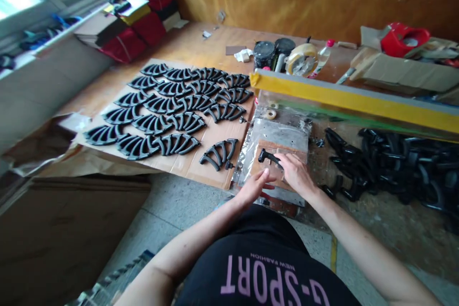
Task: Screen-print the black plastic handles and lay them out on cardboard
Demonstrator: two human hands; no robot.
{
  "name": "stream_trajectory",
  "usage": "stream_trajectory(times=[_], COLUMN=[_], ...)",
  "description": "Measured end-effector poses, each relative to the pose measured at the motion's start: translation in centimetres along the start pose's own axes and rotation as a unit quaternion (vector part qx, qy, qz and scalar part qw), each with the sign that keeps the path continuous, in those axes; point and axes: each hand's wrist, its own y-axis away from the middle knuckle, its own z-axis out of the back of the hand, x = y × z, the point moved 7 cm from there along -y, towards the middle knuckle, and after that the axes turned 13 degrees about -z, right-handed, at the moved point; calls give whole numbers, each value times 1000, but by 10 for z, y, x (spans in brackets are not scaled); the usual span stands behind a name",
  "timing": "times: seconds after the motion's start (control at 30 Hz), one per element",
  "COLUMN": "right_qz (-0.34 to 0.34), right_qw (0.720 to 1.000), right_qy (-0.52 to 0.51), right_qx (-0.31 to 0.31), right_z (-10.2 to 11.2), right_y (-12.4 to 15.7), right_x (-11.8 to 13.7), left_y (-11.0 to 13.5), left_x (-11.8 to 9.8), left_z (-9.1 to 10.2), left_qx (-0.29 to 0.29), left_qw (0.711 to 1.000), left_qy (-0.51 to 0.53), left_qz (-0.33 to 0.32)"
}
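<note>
My right hand [294, 171] grips a black curved handle-like part [268, 156] by its near end, above a wooden block on a worn metal plate [283, 131]. Just left of it, my left hand [255, 186] is open, thumb and fingers apart, with nothing visible in it. Several similar black parts stand in curved rows [165, 146] on a cardboard sheet [186, 169] to the left. A short group of them [219, 153] sits nearest to my hands. More glossy black parts lie in a loose heap [390, 165] on the right.
A yellow-faced bar [344, 98] crosses the bench behind the plate. Beyond it stand dark jars [264, 55], a tape roll [302, 59] and a bottle [324, 56]. Red and brown stacks [125, 43] are at the back left, and a red tape dispenser [405, 40] is at the back right.
</note>
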Motion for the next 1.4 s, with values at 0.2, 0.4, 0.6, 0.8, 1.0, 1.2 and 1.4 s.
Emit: stream_trajectory(times=[0.2,0.4,0.6,0.8,1.0,1.2,1.4], right_qz=[130,156,15,-14,-58,-105,-121], right_qw=[989,976,968,967,975,977,974], right_qy=[-10,8,94,91,64,43,50], right_qx=[65,155,234,239,207,180,186], right_z=[-26,-92,-146,-155,-148,-150,-149], right_y=[-16,-54,-89,-119,-157,-173,-183], right_x=[118,168,160,149,131,126,113], left_y=[8,38,26,-13,-61,-86,-98], left_x=[-9,32,59,39,-5,-33,-34], left_z=[87,207,244,243,254,268,257], left_qx=[-245,-387,-347,-308,-276,-240,-252], left_qw=[963,917,920,923,912,902,892], left_qy=[57,-88,-175,-224,-299,-355,-373], left_qz=[-100,-40,48,57,46,53,47])
